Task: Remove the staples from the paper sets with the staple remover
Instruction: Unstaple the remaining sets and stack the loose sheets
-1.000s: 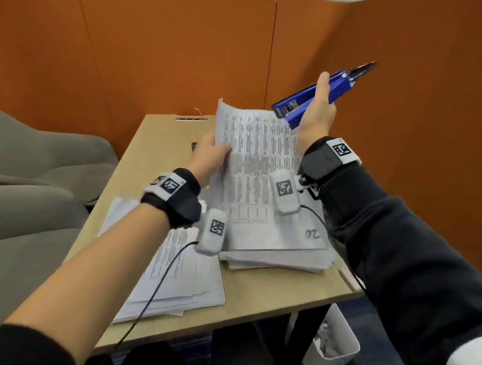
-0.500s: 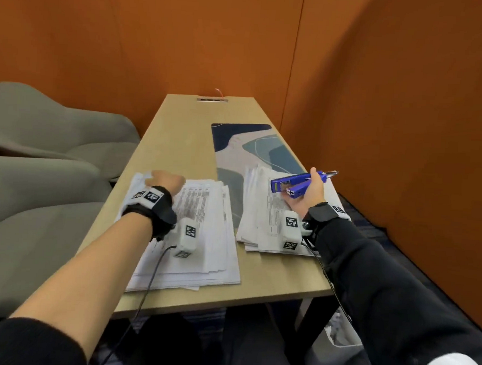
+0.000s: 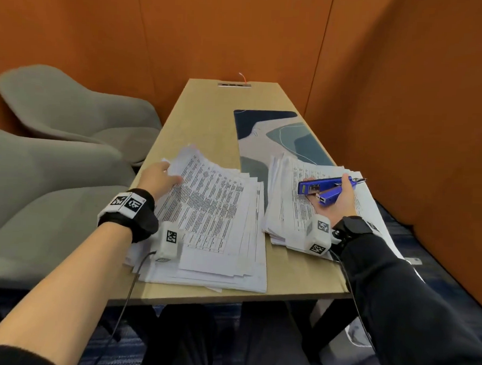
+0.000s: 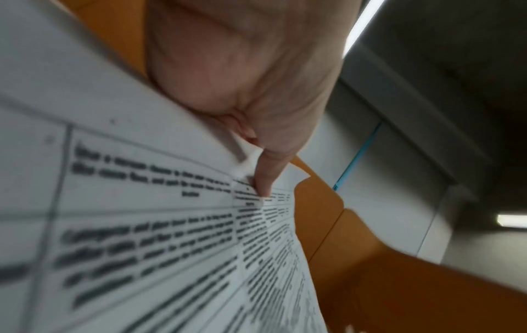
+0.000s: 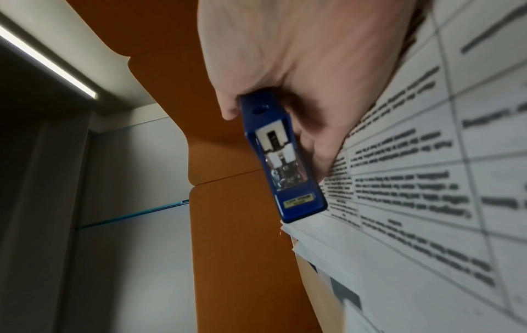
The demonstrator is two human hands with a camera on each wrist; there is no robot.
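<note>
Two stacks of printed paper sets lie on the wooden table [image 3: 209,119]. My left hand [image 3: 162,178] pinches the far left corner of the top paper set [image 3: 205,197] on the left stack [image 3: 224,265], and that corner is lifted a little. In the left wrist view my left hand's fingers [image 4: 266,178] nip the paper set [image 4: 142,225] at its edge. My right hand [image 3: 343,200] grips the blue staple remover [image 3: 326,188] just over the right stack [image 3: 288,212], metal tip pointing far right. Up close, the staple remover [image 5: 282,162] sits in my fist beside the printed sheets [image 5: 427,180].
A blue-patterned desk mat [image 3: 276,134] lies beyond the stacks, partly under them. A socket strip [image 3: 234,85] sits at the table's far end. Grey chairs [image 3: 53,172] stand on the left, orange partitions close the back and right. A white bin [image 3: 357,333] stands under the table.
A second ago my left hand held a paper set upright and my right hand raised the remover. That set has come down. My left hand has since reached the left stack's far corner.
</note>
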